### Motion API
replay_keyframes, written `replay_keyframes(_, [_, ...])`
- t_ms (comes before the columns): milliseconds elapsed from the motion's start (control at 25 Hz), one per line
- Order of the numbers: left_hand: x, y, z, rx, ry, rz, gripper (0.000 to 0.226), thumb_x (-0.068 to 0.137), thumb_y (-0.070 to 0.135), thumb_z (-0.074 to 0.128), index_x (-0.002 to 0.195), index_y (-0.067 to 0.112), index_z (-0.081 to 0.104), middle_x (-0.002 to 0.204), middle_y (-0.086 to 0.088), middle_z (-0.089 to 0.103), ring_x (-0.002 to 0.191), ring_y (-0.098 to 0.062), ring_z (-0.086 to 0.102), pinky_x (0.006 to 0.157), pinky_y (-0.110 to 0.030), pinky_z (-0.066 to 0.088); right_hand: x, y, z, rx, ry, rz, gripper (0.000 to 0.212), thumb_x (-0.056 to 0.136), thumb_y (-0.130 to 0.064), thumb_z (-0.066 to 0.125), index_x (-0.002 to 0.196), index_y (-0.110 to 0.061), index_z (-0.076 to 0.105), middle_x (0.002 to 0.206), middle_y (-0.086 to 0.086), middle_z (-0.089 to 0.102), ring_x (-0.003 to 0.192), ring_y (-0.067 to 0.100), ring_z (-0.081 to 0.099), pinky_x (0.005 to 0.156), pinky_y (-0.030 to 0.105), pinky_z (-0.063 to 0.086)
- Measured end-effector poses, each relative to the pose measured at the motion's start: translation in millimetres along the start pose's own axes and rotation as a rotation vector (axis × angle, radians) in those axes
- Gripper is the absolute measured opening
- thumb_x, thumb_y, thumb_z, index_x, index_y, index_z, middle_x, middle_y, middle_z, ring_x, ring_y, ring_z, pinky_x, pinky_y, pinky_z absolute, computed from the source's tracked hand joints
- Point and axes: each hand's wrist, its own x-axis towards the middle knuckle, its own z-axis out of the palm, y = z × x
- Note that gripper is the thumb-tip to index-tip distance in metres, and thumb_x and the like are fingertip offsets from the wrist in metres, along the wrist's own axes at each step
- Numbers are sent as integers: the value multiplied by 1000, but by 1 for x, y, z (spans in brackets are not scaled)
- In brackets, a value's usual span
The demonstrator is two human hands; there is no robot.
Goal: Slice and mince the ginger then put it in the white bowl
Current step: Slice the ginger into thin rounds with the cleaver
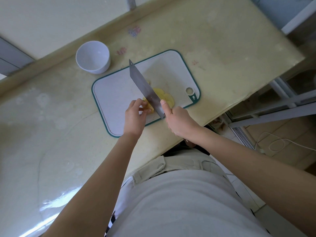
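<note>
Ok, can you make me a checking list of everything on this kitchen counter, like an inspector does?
Surface: pale yellow counter, shiny, with faint coloured marks; a white cutting board with a green rim lies on it.
Job's things: ginger chunk and yellow slices on the board, either side of the knife; white bowl empty, on the counter beyond the board.
Clutter: nothing seen.
Hands: left hand holds the ginger chunk; right hand grips the knife, one finger on the blade.
Cables: a white cable loops on the floor at right.
Surroundings: wall behind the counter; pale frames at right.
</note>
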Motion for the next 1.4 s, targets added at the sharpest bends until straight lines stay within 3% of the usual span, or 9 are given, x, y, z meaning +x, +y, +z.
replay_keyframes(120, [0,0,1,-5,16,-7,15,87,-5,57,88,10,56,101,-2,56,74,9,57,71,-3,44,6,-4,0,4,-2,16,66,100,-52,17,54,-9,35,58,10,43,49,21,40,50,29,35])
replay_keyframes(480, [0,0,0,-17,18,-17,15,88,-2,58,87,13,53,102,-1,56,80,-1,57,70,-1,43,9,-11,-3,59,-73,108,66,98,-58,17,56,-10,34,53,6,41,43,22,40,42,25,33])
replay_keyframes(720, [1,-1,0,9,4,3,17,88,-5,57,89,12,55,103,-2,55,81,-5,58,72,-1,43,-9,4,-5,134,-73,249,60,95,-63,22,62,-13,35,53,1,38,40,14,35,38,20,31])
replay_keyframes(920, [4,0,-1,24,-16,14,20,87,-6,57,88,14,55,101,-2,53,85,-14,59,79,-14,46,0,0,-1,124,-64,220,62,96,-61,20,61,-11,35,53,3,40,41,16,37,37,19,31])
replay_keyframes(1080, [4,-3,-1,47,-15,27,15,86,-5,58,92,9,58,100,-1,53,83,-12,58,73,-3,43,12,-4,4,139,-90,185,66,97,-60,18,56,-11,35,50,6,39,40,21,37,41,23,30])
replay_keyframes(1400, [5,-4,-1,38,-2,23,12,87,-4,58,93,7,58,101,-2,54,79,-7,58,72,0,41,14,-2,6,157,-99,156,65,97,-60,19,55,-12,33,49,5,39,41,21,36,41,23,31])
